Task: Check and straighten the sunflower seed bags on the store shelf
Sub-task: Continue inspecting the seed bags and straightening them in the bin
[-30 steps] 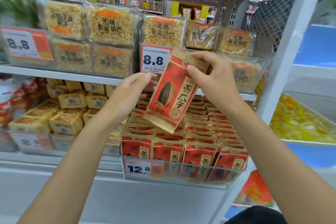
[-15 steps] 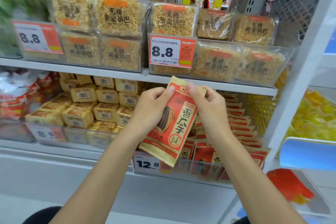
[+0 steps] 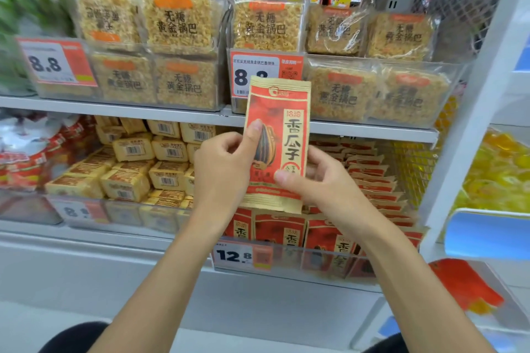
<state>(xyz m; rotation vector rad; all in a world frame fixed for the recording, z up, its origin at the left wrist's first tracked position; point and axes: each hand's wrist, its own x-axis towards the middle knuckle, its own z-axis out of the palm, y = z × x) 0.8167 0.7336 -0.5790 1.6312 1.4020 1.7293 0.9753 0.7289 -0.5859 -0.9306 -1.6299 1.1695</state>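
Both hands hold seed bag [image 3: 282, 135], covering price tag [image 3: 266, 74].

Rice-crisp packs [image 3: 177, 23] fill clear bins [image 3: 454, 86] above yellow barcoded blocks [image 3: 132, 149].

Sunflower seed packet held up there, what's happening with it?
A person is holding one red sunflower seed bag upright in front of the shelves with both hands. The left hand pinches its left edge, thumb on the front, and the right hand grips its lower right part. The matching bags stand in rows in a clear tray on the lower shelf, behind a 12.8 price tag. The held bag is not yet in the tray.
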